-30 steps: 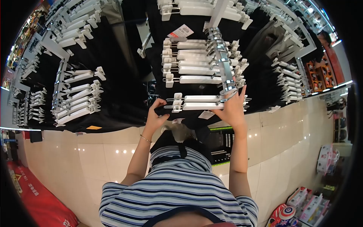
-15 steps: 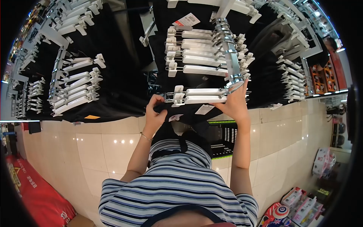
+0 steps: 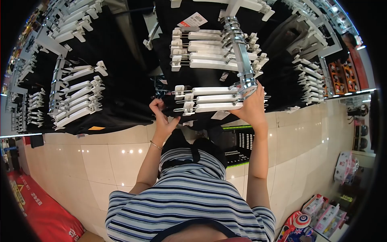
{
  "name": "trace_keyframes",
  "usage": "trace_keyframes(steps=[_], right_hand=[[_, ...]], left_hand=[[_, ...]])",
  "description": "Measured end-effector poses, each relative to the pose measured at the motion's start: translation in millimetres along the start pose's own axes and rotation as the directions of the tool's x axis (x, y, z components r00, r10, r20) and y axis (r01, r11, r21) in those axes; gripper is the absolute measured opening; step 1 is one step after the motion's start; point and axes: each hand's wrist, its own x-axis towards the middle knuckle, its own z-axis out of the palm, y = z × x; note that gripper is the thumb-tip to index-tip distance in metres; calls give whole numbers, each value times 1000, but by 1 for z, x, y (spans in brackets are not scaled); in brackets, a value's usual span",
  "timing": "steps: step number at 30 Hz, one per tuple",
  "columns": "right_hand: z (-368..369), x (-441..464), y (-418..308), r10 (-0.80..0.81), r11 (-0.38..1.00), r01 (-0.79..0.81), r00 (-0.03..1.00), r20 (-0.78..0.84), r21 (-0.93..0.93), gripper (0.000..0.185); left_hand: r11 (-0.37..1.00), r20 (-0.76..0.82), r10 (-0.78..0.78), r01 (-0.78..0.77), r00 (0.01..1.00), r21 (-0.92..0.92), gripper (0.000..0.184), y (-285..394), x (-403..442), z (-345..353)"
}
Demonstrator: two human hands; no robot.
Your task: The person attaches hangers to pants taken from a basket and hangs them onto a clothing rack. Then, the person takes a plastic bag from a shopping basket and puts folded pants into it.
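Observation:
At the front end of a chrome display rail [image 3: 242,60], three white clip hangers [image 3: 215,98] stand apart from several more hangers [image 3: 211,63] farther back. Black garments [image 3: 167,90] hang from them. My right hand [image 3: 253,108] wraps round the right part of the front hangers, just below the rail's end, thumb against the nearest bar. My left hand [image 3: 163,117] is at the left edge of the front garment, thumb and curled fingers apart with black cloth behind them. A white tag [image 3: 220,115] hangs below the front hanger.
Racks of clip hangers with dark clothes stand to the left [image 3: 80,97] and right [image 3: 312,80]. A black basket [image 3: 238,145] with green edging sits on the tiled floor [image 3: 100,161]. Red cloth [image 3: 44,201] lies lower left; boxed goods [image 3: 326,218] are lower right.
One more hanger now stands with the front group, leaving a gap behind it. My left hand's thumb and fingers have spread wider; my right hand stays at the rail's end.

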Motion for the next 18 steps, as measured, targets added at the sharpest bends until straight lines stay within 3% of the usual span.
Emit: trace_keyframes(steps=[4, 8, 11, 12, 15, 18], right_hand=[[1, 1, 7, -48, 999, 48, 999, 4, -2, 67], [1, 8, 13, -74, 997, 75, 996, 43, -27, 69], [2, 14, 17, -114, 992, 118, 989, 98, -40, 66], [3, 15, 18, -131, 990, 137, 984, 117, -45, 65], [4, 15, 19, -166, 983, 173, 981, 98, -66, 63], [-2, 20, 18, -153, 987, 154, 988, 30, -35, 78]], left_hand=[[988, 60, -50, 59, 997, -143, 68, 14, 5, 6], [994, 172, -67, 80, 983, -71, 76, 10, 11, 6], [970, 200, -189, 214, 961, -111, 73, 8, 10, 8], [985, 275, 17, -63, 961, 161, 66, -2, 12, 2], [939, 304, -1, -103, 953, 327, 46, -15, 6, 0], [984, 211, -92, 57, 973, 168, 45, -7, 12, 12]])
